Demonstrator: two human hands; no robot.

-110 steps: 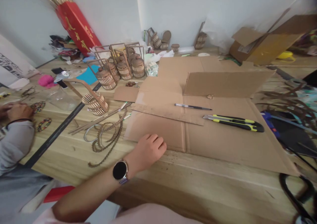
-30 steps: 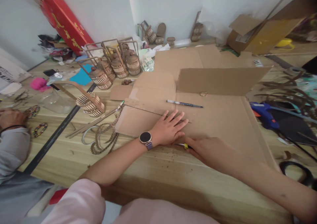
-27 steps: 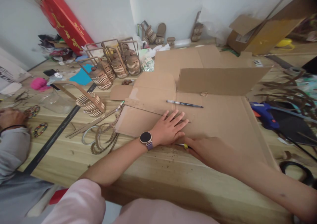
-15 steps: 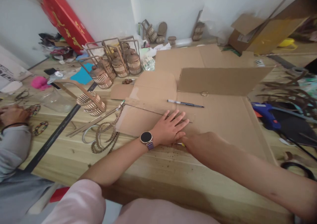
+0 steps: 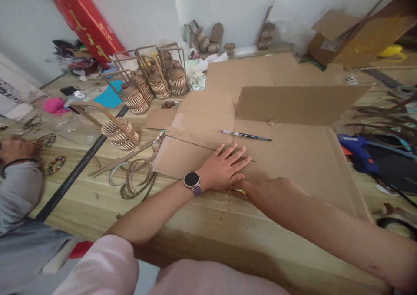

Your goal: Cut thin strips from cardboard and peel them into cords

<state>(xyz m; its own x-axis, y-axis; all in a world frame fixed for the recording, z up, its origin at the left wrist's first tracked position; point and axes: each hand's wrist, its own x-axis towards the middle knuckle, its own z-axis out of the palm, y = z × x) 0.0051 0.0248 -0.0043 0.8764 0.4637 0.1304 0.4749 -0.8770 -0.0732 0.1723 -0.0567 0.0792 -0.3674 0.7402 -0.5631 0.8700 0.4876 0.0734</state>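
Note:
My left hand, with a watch on its wrist, lies flat with fingers spread on a flattened cardboard sheet. Close beside its thumb, at the sheet's near edge, is my right hand, closed around what looks like a utility knife. Only a bit of yellow and a thin pale tip of it show; the rest is hidden in the hand. A dark slit or line runs across the cardboard and passes beneath my left fingers. Just beyond them lies a pen. Brown crumbs dot the wood near the edge.
Several small lidded baskets with tall handles stand at the back left; a lidless basket is nearer. Coiled woven strips lie left of the cardboard, a blue glue gun right. Another person's hand rests at far left.
The view has shifted slightly. My left hand stays flat in the same spot on the cardboard, and my right hand has moved very little, still closed beside it.

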